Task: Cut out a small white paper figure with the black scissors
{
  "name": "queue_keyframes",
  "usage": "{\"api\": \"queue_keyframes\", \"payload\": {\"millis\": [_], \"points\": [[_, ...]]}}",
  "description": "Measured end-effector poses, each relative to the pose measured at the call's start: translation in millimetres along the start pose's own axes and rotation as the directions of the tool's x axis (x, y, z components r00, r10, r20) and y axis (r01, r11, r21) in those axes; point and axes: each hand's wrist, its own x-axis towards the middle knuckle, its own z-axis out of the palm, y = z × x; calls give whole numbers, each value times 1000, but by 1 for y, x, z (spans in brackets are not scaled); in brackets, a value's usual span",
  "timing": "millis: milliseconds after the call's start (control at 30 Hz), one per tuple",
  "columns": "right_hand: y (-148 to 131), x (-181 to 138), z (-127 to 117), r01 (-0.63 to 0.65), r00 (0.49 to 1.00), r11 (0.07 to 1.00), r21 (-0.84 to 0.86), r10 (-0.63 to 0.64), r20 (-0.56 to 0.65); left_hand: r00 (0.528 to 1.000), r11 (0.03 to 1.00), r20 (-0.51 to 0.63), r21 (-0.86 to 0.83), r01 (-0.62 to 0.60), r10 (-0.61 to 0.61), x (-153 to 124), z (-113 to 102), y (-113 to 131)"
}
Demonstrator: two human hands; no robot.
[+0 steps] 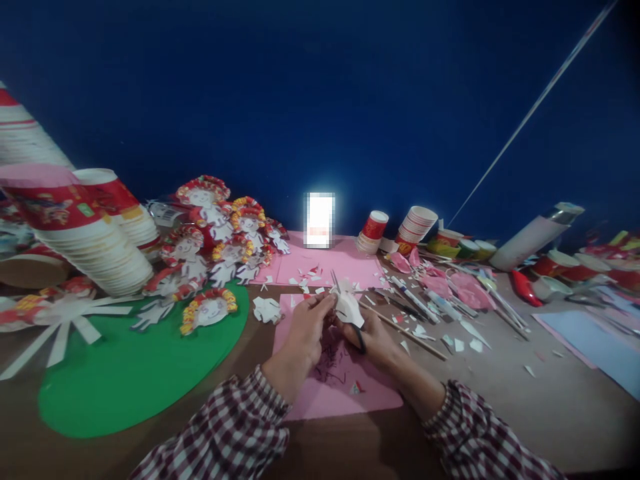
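Note:
My left hand (pixel 306 328) is closed in a pinch on a small white paper cut-out (pixel 347 305), held above a pink sheet (pixel 340 387). My right hand (pixel 374 339) grips scissors (pixel 336 283) with dark handles, and their blades point up and away beside the cut-out. Both hands meet at the middle of the table, with checked sleeves behind them. Thin dark paper scraps lie on the pink sheet under my hands.
A green round mat (pixel 125 380) lies at the left with paper-cup dolls (pixel 207 310) on it and more dolls (pixel 220 227) behind. Stacks of red-and-white paper cups (pixel 90 233) lean at the far left; other cups (pixel 417 227) and sticks (pixel 410 333) are at the right. A bright phone (pixel 319 220) stands at the back.

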Motion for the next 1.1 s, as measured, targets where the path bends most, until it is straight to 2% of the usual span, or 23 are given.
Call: {"api": "queue_keyframes", "payload": {"millis": [467,667,900,1100], "points": [[-2,0,2,14,999,1000,12,-13,-46,999,998,-25,53,37,-36,3,-3,-2],[3,1,0,-62,997,998,10,62,-54,997,998,-55,24,-52,53,3,-1,2],[5,11,-9,-85,987,979,183,108,-118,989,993,-90,34,-111,114,9,-7,11],[3,9,-11,0,988,947,321,49,-145,987,980,-93,161,-114,130,13,-12,18]]}}
